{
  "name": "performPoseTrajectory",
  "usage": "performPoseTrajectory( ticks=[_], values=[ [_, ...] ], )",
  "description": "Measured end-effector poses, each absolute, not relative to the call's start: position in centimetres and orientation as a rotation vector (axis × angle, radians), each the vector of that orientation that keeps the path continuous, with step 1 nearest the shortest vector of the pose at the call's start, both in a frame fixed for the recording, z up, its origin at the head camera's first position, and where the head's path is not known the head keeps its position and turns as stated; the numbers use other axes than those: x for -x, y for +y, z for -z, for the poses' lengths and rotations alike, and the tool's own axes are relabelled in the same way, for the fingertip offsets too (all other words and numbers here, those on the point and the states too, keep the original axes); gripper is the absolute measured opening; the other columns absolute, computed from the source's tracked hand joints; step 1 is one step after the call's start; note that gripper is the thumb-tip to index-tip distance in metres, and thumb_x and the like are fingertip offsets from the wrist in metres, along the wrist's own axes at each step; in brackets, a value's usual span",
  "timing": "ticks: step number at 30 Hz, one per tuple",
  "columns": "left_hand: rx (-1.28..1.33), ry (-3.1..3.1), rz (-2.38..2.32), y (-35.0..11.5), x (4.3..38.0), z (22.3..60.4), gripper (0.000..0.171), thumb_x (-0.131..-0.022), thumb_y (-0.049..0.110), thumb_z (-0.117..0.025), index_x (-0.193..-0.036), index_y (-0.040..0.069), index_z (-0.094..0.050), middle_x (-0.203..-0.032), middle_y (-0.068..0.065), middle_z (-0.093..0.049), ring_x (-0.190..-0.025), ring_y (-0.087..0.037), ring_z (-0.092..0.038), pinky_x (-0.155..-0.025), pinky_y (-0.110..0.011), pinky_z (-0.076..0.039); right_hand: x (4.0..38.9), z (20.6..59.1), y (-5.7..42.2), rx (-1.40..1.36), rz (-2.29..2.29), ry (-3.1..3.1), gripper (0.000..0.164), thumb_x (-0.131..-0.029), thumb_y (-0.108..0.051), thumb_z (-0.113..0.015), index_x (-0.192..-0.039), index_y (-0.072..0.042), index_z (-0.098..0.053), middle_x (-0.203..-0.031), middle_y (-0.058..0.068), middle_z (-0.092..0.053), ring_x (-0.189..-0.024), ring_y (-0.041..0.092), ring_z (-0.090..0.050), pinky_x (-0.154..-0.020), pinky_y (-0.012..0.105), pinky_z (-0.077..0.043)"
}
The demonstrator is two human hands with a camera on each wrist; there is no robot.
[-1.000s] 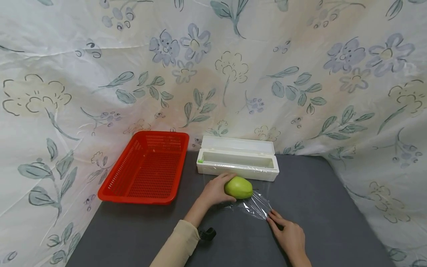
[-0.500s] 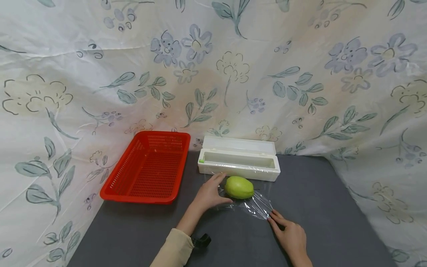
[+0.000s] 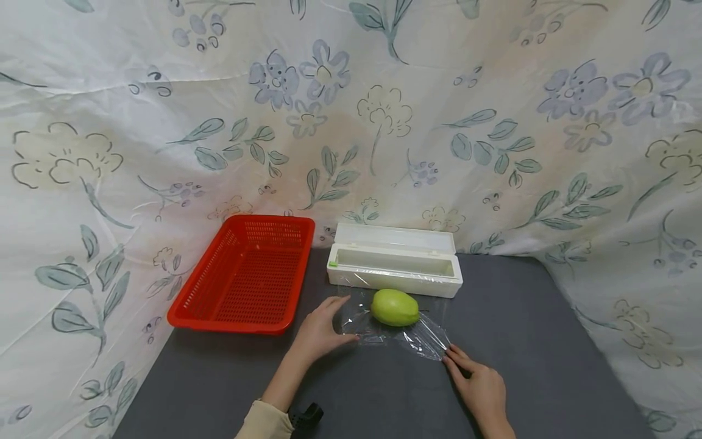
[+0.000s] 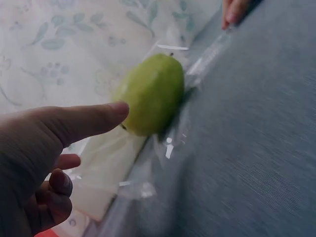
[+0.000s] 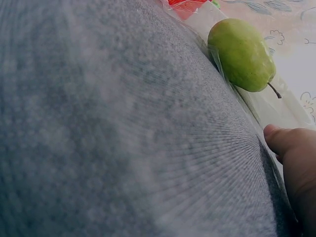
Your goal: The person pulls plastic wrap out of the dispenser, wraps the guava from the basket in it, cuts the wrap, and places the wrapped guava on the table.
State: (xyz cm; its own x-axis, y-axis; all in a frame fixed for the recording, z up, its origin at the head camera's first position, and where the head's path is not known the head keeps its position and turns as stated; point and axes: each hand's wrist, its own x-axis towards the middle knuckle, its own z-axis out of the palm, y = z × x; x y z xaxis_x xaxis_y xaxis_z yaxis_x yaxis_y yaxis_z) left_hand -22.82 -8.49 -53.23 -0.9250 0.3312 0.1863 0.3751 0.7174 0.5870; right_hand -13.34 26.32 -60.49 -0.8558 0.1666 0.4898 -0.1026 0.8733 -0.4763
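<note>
A green pear (image 3: 394, 307) lies on a sheet of clear plastic wrap (image 3: 426, 339), its stem towards the right. The wrap stretches from the front of a long white wrap dispenser box (image 3: 392, 282), and its near right corner is bunched. My right hand (image 3: 478, 390) pinches that corner between thumb and fingers. To the left of the pear is my left hand (image 3: 318, 334), thumb and fingers spread, with nothing between them. In the left wrist view the thumb (image 4: 94, 120) overlaps the pear's outline, but the head view shows a gap between them.
A red plastic basket (image 3: 296, 286) stands at the back left of the dark grey tabletop (image 3: 526, 329). The dispenser's white lid (image 3: 393, 238) is raised against a floral cloth (image 3: 351, 122) that hangs behind and on both sides.
My left hand has let go of the pear and drawn back to the left and towards me. The pear and my right hand on the wrap have stayed put.
</note>
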Motion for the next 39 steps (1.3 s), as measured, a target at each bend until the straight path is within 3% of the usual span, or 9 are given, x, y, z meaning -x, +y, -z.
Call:
performPoseTrajectory(
  ticks=[4,10,16,22,27,31,35,39],
  values=[
    [0.646,-2.844,0.956,-9.3,21.7,54.3,0.071,-0.077,0.034,-0.098,-0.139,0.015,-0.071,-0.133,-0.002,-0.069,-0.116,-0.025,-0.069,-0.094,-0.049,-0.058,13.4,60.6,26.3,0.003,-0.685,-2.436,0.02,-0.079,-0.016,-0.094,-0.098,-0.015,-0.088,-0.104,-0.001,-0.082,-0.065,0.026,-0.075,-0.045,0.021,-0.041],
    [0.76,-2.825,0.903,-9.9,21.3,55.8,0.047,-0.083,0.026,-0.094,-0.127,0.017,-0.079,-0.123,0.003,-0.071,-0.107,-0.019,-0.071,-0.086,-0.043,-0.059,13.5,60.6,26.3,-0.038,-0.686,-2.384,0.021,-0.074,-0.015,-0.097,-0.093,-0.017,-0.089,-0.101,-0.004,-0.082,-0.078,0.025,-0.079,-0.06,0.028,-0.054],
    [0.781,-2.875,0.771,-9.9,21.4,56.7,0.031,-0.09,0.026,-0.087,-0.12,0.021,-0.083,-0.119,0.005,-0.074,-0.104,-0.018,-0.073,-0.084,-0.041,-0.059,13.3,60.8,26.4,-0.073,-0.711,-2.433,0.023,-0.073,-0.02,-0.098,-0.094,-0.021,-0.089,-0.101,-0.006,-0.082,-0.08,0.024,-0.08,-0.062,0.03,-0.056],
    [0.74,-2.852,0.748,-9.8,21.3,57.5,0.028,-0.091,0.025,-0.086,-0.119,0.02,-0.083,-0.117,0.004,-0.076,-0.102,-0.018,-0.074,-0.082,-0.04,-0.06,13.3,60.6,26.6,-0.034,-0.707,-2.55,0.024,-0.079,-0.028,-0.095,-0.101,-0.02,-0.088,-0.107,-0.003,-0.082,-0.072,0.027,-0.077,-0.053,0.032,-0.051],
    [0.727,-2.764,0.787,-9.6,21.4,58.1,0.025,-0.091,0.021,-0.086,-0.115,0.017,-0.085,-0.112,0.003,-0.076,-0.097,-0.017,-0.074,-0.079,-0.037,-0.06,13.5,60.3,26.8,-0.009,-0.687,-2.59,0.03,-0.082,-0.027,-0.092,-0.11,-0.018,-0.086,-0.107,0.004,-0.082,-0.065,0.029,-0.074,-0.052,0.04,-0.053],
    [0.716,-2.686,0.819,-9.5,21.5,58.6,0.012,-0.089,0.017,-0.087,-0.102,0.017,-0.087,-0.103,0.006,-0.075,-0.09,-0.013,-0.073,-0.075,-0.033,-0.059,13.4,60.2,26.7,0.033,-0.678,-2.607,0.038,-0.082,-0.027,-0.093,-0.117,-0.017,-0.084,-0.089,0.013,-0.081,-0.054,0.028,-0.068,-0.049,0.044,-0.051],
    [0.706,-2.637,0.868,-9.6,21.6,59.0,0.011,-0.088,0.015,-0.087,-0.099,0.015,-0.087,-0.1,0.006,-0.076,-0.088,-0.012,-0.074,-0.075,-0.032,-0.06,13.5,60.1,26.4,0.032,-0.67,-2.595,0.029,-0.083,-0.024,-0.092,-0.111,-0.017,-0.086,-0.089,0.01,-0.081,-0.057,0.028,-0.071,-0.051,0.046,-0.053],
    [0.688,-2.598,0.96,-9.7,21.8,59.2,0.015,-0.088,0.012,-0.087,-0.103,0.013,-0.087,-0.099,0.003,-0.08,-0.089,-0.014,-0.076,-0.079,-0.034,-0.062,13.6,60.1,26.2,-0.027,-0.632,-2.533,0.019,-0.081,-0.018,-0.092,-0.099,-0.015,-0.088,-0.102,0.006,-0.082,-0.068,0.032,-0.076,-0.055,0.049,-0.056]
  ],
)
